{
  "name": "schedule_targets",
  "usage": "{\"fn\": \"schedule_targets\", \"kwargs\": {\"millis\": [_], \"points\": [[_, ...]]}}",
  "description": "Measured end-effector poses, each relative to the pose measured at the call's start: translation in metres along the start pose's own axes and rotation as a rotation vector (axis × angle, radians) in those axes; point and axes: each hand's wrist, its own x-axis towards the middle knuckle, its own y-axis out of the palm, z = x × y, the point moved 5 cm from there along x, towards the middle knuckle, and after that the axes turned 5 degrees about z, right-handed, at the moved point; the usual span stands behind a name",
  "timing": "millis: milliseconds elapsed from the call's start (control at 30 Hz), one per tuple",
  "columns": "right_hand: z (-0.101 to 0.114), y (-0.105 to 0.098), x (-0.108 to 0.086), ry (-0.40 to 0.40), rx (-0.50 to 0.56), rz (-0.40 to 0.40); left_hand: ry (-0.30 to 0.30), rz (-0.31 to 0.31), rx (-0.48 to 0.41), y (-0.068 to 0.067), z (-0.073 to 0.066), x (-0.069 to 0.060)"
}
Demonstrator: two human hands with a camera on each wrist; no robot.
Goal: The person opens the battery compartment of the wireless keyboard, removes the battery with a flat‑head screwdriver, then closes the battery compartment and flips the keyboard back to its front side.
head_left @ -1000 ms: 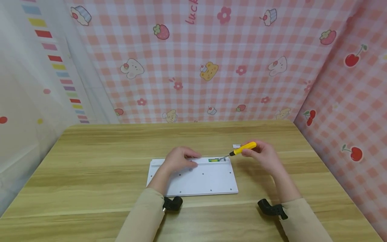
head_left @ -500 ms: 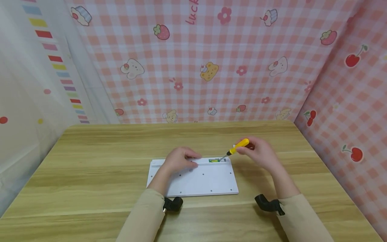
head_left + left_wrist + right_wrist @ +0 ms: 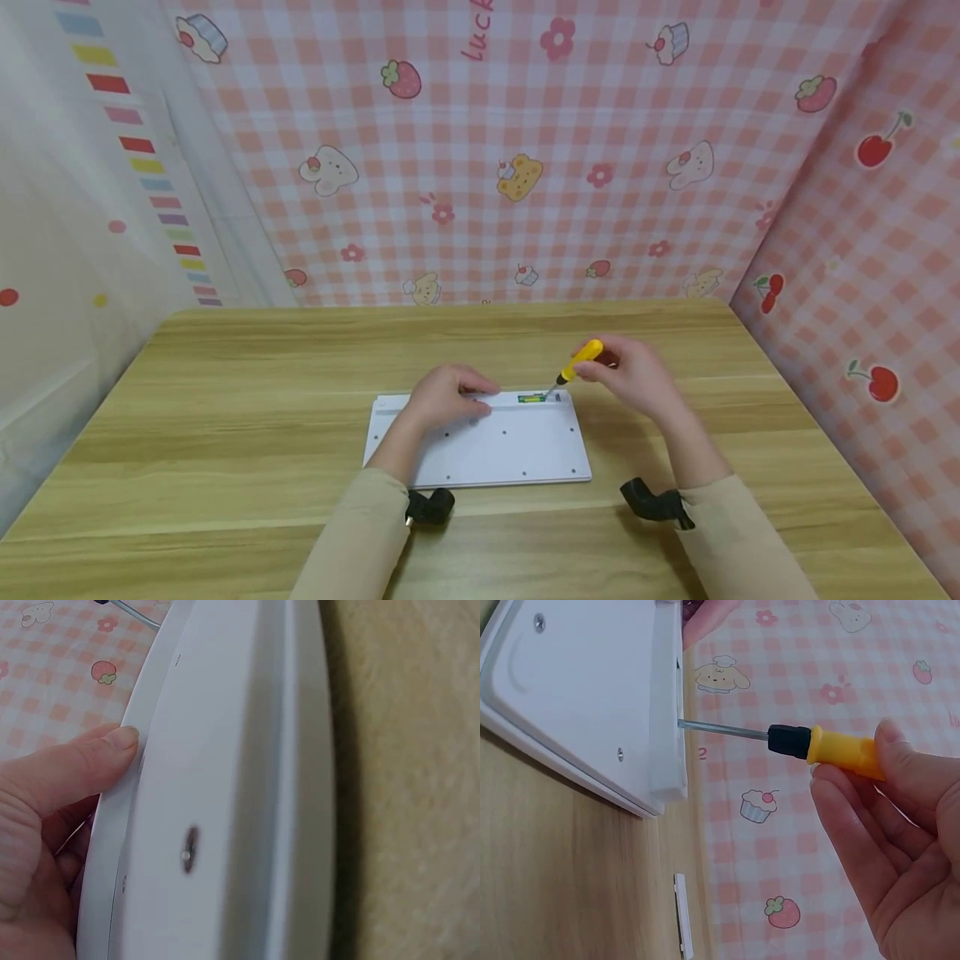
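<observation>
A pale, softly creased sheet [image 3: 52,192] with a striped band hangs at far left, beside the wood-grained tabletop [image 3: 217,417]. Left of centre, the left hand [image 3: 442,397], below it a smooth beige sleeve [image 3: 352,533], grips the upper edge of the white panel [image 3: 495,457], thumb on the rim and fingers curled behind it. This flat, glossy rectangle, dotted with small screws, lies at lower centre. Near its upper right corner sits a narrow green-and-yellow insert [image 3: 532,399]; the screwdriver's [image 3: 574,368] slim metal shaft slants down beside it. Rightward, the right hand [image 3: 641,382] pinches the smooth yellow handle.
</observation>
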Motion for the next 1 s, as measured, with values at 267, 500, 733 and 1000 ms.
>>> {"fn": "schedule_targets", "kwargs": {"millis": [267, 500, 733, 1000], "points": [[-0.021, 0.003, -0.003, 0.048, 0.229, -0.018, 0.009, -0.015, 0.022, 0.0, -0.001, -0.001], [-0.047, 0.008, -0.01, 0.13, 0.472, -0.052, 0.023, -0.014, 0.028, 0.0, -0.003, -0.002], [-0.058, 0.012, -0.016, 0.165, 0.597, -0.081, 0.015, -0.02, 0.028, 0.001, -0.002, -0.001], [-0.058, 0.014, -0.02, 0.143, 0.624, -0.109, 0.032, -0.024, 0.033, 0.0, -0.001, -0.001]]}}
